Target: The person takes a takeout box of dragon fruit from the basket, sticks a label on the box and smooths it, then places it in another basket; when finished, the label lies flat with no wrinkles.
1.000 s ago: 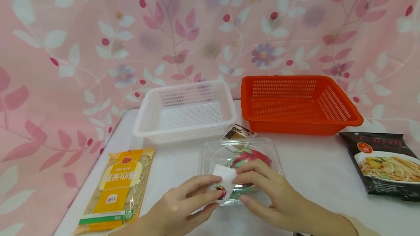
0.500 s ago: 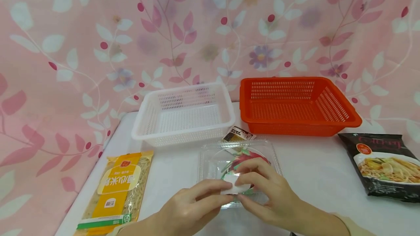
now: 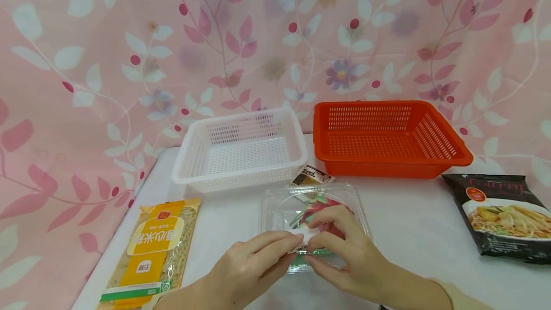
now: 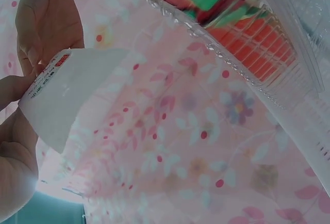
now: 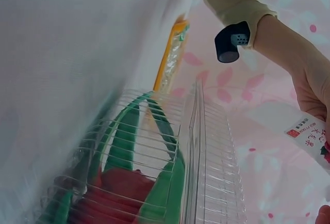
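Note:
A small white label (image 3: 307, 236) with a red fruit and lettering printed on one side is held over the front of a clear plastic box (image 3: 275, 209). The thumb and fingers of the left hand (image 3: 251, 268) pinch its left edge. From the other side, the right hand (image 3: 350, 255) pinches the label with thumb and curled fingers. In the left wrist view the label (image 4: 77, 95) appears pale and bent. Inside the box lies a red dragon fruit (image 5: 121, 190) with green scales, partly hidden by the right hand in the head view.
A white basket (image 3: 241, 176) and a red basket (image 3: 391, 169) stand behind the box. Tucked between them is a small packet (image 3: 312, 175). A yellow rice-noodle pack (image 3: 150, 248) lies at left, a black noodle pack (image 3: 499, 216) at right.
The label has tilted from upright, its printed fruit facing up, to lying flatter between the fingers. Both hands have shifted slightly, the left one to the right. Box and baskets stay put.

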`<state>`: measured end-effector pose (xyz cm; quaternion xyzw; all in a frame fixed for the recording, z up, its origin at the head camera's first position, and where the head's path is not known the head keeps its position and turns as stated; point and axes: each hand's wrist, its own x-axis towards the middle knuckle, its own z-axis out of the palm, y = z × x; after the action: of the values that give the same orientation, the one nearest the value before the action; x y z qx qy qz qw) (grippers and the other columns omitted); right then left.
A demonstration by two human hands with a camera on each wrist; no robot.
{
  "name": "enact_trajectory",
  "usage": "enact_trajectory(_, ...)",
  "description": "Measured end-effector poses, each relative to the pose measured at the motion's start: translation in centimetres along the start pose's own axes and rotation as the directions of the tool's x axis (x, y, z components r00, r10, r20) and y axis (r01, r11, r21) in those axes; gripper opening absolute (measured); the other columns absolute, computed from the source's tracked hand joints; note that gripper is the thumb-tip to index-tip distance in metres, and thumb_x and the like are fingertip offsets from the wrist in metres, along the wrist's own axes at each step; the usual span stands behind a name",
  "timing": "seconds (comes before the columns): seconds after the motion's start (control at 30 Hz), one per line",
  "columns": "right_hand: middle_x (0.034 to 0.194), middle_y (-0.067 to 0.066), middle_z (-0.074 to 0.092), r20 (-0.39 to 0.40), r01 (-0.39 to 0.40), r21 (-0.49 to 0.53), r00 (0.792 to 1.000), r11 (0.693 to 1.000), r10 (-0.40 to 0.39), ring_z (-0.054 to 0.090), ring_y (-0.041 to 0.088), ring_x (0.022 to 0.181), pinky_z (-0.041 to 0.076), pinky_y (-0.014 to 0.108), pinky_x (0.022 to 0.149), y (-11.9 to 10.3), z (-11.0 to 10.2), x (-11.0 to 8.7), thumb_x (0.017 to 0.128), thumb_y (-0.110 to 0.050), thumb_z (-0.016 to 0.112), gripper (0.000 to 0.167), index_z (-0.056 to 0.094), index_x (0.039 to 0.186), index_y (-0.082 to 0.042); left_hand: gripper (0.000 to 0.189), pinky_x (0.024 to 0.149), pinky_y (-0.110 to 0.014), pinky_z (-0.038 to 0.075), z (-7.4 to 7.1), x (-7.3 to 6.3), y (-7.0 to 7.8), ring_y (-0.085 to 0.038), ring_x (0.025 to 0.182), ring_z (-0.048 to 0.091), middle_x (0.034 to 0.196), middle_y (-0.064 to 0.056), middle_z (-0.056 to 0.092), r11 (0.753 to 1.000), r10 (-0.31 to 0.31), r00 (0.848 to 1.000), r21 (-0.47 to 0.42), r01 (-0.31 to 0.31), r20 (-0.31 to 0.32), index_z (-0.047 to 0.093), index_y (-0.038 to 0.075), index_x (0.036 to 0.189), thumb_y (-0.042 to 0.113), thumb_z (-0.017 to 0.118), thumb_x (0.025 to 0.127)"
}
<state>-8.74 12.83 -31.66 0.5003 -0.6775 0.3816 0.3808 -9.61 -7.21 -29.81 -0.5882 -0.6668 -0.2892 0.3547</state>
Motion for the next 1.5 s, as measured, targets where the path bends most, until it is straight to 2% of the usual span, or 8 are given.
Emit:
enact_trajectory(0.2, 0.092, 0.014, 0.049, -0.007, 0.044, 0.000, 0.999, 0.999, -0.044, 0.047, 0.023, 0.087, 0.041, 0.024, 0.077, 0.3, 0.3, 0.1, 0.089, -0.015, 0.059, 0.015, 0.057, 0.081, -0.003, 0.023, 0.072, -0.014, 0.048, 0.1, -0.2, -0.1, -0.014, 0.081, 0.066, 0.090, -0.010, 0.066, 1.000, -0.016, 1.000, -0.012, 0.015, -0.009, 0.065, -0.005, 0.099, 0.012, 0.050, 0.094)
enact_trajectory(0.43, 0.088, 0.008, 0.053, -0.018, 0.083, 0.031, 0.996, 0.996, -0.083, 0.050, 0.021, 0.084, 0.043, 0.025, 0.077, 0.5, 0.5, 0.1, 0.089, -0.011, 0.058, 0.013, 0.057, 0.084, 0.001, 0.021, 0.073, -0.014, 0.048, 0.2, -0.6, 0.0, -0.012, 0.083, 0.065, 0.093, -0.007, 0.066, 0.997, -0.058, 0.998, -0.040, 0.059, 0.036, 0.065, 0.000, 0.098, 0.014, 0.051, 0.094)
enact_trajectory(0.7, 0.081, 0.007, 0.053, -0.047, 0.143, 0.031, 0.989, 0.989, -0.141, 0.049, 0.021, 0.078, 0.043, 0.026, 0.071, 0.4, 0.1, 0.6, 0.088, -0.004, 0.055, 0.012, 0.057, 0.076, -0.001, 0.017, 0.073, -0.014, 0.048, 0.3, -1.1, 0.0, -0.011, 0.084, 0.064, 0.094, -0.005, 0.064, 0.996, -0.083, 0.995, -0.019, 0.085, 0.054, 0.065, 0.003, 0.096, 0.016, 0.055, 0.091)
enact_trajectory(1.0, 0.079, 0.006, 0.058, -0.038, 0.129, 0.056, 0.991, 0.990, -0.127, 0.052, 0.021, 0.078, 0.043, 0.027, 0.074, 0.3, -0.6, 0.6, 0.088, -0.005, 0.055, 0.012, 0.056, 0.078, 0.000, 0.037, 0.070, -0.019, 0.051, -0.3, -1.8, -0.2, -0.016, 0.085, 0.066, 0.104, -0.011, 0.064, 0.985, -0.169, 0.983, 0.047, 0.166, 0.070, 0.065, 0.000, 0.103, 0.030, 0.069, 0.081)
enact_trajectory(1.13, 0.080, 0.008, 0.057, -0.053, 0.139, 0.079, 0.989, 0.987, -0.135, 0.052, 0.022, 0.078, 0.043, 0.027, 0.074, 0.3, -0.9, 0.8, 0.089, -0.004, 0.054, 0.012, 0.056, 0.078, 0.002, 0.042, 0.072, -0.021, 0.051, -0.7, -2.6, -0.3, -0.017, 0.088, 0.065, 0.108, -0.010, 0.063, 0.973, -0.222, 0.970, 0.091, 0.214, 0.098, 0.064, 0.001, 0.107, 0.033, 0.070, 0.080)
enact_trajectory(1.27, 0.080, 0.008, 0.055, -0.069, 0.157, 0.116, 0.986, 0.981, -0.150, 0.052, 0.022, 0.077, 0.043, 0.027, 0.072, 0.1, -1.0, 1.1, 0.089, -0.003, 0.053, 0.012, 0.054, 0.079, 0.003, 0.045, 0.074, -0.023, 0.050, -1.4, -3.5, -0.4, -0.018, 0.092, 0.064, 0.110, -0.009, 0.062, 0.951, -0.299, 0.944, 0.123, 0.283, 0.141, 0.064, 0.001, 0.109, 0.036, 0.069, 0.080)
enact_trajectory(1.4, 0.081, 0.009, 0.053, -0.073, 0.135, 0.153, 0.989, 0.979, -0.125, 0.050, 0.020, 0.077, 0.043, 0.023, 0.068, 0.1, -1.0, 1.0, 0.091, -0.004, 0.051, 0.012, 0.050, 0.082, 0.004, 0.048, 0.075, -0.024, 0.050, -2.1, -4.2, -0.3, -0.019, 0.093, 0.064, 0.114, -0.009, 0.061, 0.921, -0.380, 0.910, 0.161, 0.355, 0.167, 0.063, 0.002, 0.112, 0.038, 0.069, 0.080)
enact_trajectory(1.5, 0.081, 0.008, 0.052, -0.066, 0.087, 0.144, 0.995, 0.986, -0.078, 0.048, 0.017, 0.076, 0.042, 0.019, 0.063, 0.3, -1.2, 0.6, 0.092, -0.006, 0.050, 0.014, 0.049, 0.083, 0.005, 0.050, 0.076, -0.026, 0.051, -2.8, -4.8, -0.2, -0.018, 0.095, 0.063, 0.118, -0.005, 0.060, 0.881, -0.459, 0.873, 0.217, 0.421, 0.167, 0.062, 0.006, 0.115, 0.039, 0.070, 0.078)
